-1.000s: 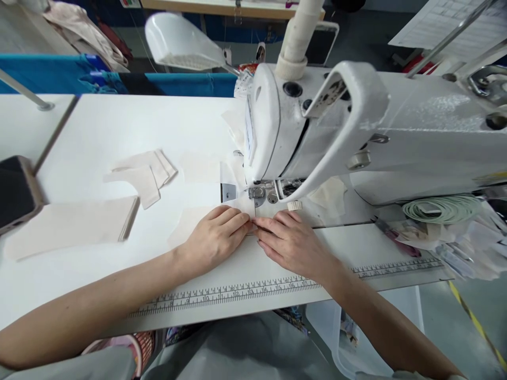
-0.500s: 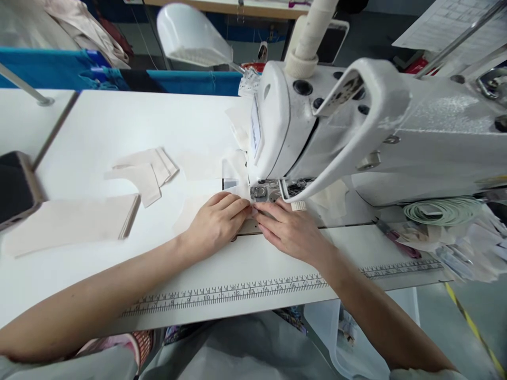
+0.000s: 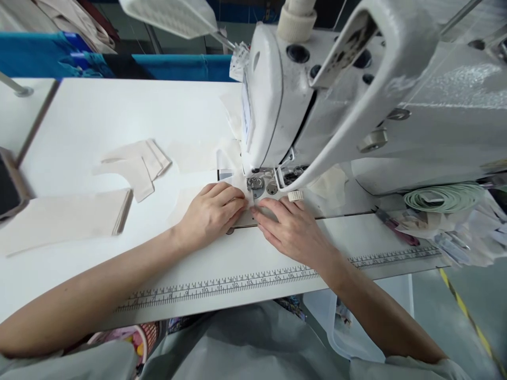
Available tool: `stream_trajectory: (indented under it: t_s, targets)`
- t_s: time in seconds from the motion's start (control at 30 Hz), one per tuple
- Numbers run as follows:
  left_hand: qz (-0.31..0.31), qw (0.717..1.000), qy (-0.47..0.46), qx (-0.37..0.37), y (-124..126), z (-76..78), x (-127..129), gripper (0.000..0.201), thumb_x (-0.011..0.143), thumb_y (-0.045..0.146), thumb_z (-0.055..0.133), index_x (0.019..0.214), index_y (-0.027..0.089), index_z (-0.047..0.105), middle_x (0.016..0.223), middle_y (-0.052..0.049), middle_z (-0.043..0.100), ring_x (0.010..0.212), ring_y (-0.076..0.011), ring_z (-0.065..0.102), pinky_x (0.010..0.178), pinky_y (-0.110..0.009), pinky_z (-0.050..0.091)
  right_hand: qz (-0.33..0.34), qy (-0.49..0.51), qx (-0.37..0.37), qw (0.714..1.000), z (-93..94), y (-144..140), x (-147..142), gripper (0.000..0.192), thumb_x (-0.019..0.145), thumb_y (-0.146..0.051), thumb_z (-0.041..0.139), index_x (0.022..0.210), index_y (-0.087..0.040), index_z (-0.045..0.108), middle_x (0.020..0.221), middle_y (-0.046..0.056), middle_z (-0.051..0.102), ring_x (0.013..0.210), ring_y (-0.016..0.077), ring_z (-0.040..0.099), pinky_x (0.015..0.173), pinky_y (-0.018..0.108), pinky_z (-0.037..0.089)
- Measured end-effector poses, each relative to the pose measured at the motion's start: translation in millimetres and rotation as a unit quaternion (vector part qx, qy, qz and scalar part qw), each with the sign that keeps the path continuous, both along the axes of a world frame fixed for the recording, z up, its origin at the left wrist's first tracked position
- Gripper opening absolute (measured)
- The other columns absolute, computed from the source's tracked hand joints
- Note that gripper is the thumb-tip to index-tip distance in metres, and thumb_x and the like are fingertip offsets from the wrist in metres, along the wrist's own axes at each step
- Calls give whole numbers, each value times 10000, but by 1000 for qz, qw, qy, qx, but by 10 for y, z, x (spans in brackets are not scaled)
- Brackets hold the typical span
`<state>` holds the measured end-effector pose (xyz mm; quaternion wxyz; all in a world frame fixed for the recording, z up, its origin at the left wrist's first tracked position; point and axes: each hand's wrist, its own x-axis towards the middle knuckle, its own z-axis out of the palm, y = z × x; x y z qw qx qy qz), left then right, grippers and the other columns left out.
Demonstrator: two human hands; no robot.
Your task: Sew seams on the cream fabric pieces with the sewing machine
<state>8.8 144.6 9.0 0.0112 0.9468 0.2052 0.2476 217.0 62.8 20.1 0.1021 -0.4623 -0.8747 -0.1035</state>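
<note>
Your white industrial sewing machine [image 3: 356, 100] fills the far right, its arm cut off by the frame. It stands on a white table [image 3: 99, 116] edged near you with a printed ruler strip [image 3: 222, 285]. At left lies one flat stack of beige fabric panels [image 3: 67, 219], with two smaller beige cut pieces [image 3: 137, 166] beyond it. Your left hand [image 3: 209, 214] and right hand [image 3: 291, 229], fingers pressed flat and close together, hold a pale fabric piece [image 3: 247, 214] just before the metal presser foot [image 3: 256, 184]; its outline is hard to make out.
</note>
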Motion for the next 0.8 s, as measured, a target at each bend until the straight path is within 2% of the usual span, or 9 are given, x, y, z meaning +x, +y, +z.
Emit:
stream_trajectory:
  t_s: [0.23, 0.53, 0.8]
  targets:
    - [-4, 1000, -9, -5, 7, 2, -2, 139, 935, 175, 521, 978, 150, 651, 997, -70, 703, 898, -195, 618, 717, -329, 489, 4, 0, 4, 1000, 14, -9, -14, 229, 928, -158, 514, 1108, -169, 654, 1080, 79, 636, 884, 200, 522, 792, 353, 349]
    - [-32, 996, 29, 77, 1, 38, -13, 168, 941, 135, 487, 1019, 150, 635, 996, -64, 702, 887, -187, 624, 776, -336, 491, 6, 9, 6, 1000, 18, -11, -29, 192, 928, -131, 506, 1032, -166, 663, 1031, 75, 636, 877, 196, 532, 787, 349, 352]
    - [-27, 997, 23, 66, 0, 34, -7, 153, 947, 162, 500, 973, 155, 650, 963, -53, 702, 854, -182, 614, 724, -318, 489, 4, 0, 15, 1000, 17, -7, -24, 197, 937, -133, 480, 1008, -177, 659, 996, 62, 637, 841, 190, 513, 773, 348, 347]
